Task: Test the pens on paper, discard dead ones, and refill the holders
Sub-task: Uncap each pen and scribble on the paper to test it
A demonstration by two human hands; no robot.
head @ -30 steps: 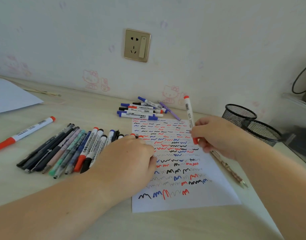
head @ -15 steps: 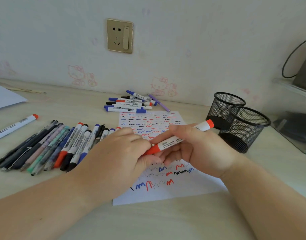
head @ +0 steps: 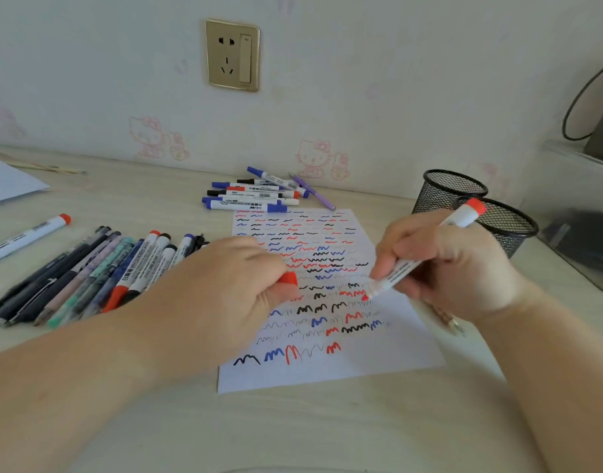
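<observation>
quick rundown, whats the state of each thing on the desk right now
red marker: uncapped, held by right hand, tip at the paper
red cap: off, pinched in left hand
test paper: flat, mostly filled with scribbles
two mesh holders: upright, contents not visible
pen row at left: lying capped
marker pile by the wall: lying capped

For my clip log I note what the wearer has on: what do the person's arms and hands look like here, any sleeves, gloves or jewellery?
Both forearms are bare all the way to the bottom of the frame, with no sleeve edge in view. The left hand and right hand wear no gloves, and no rings, watch or bracelet show on the fingers and wrists that are visible. No markings or bandages can be seen; the nails are too blurred to judge.
</observation>
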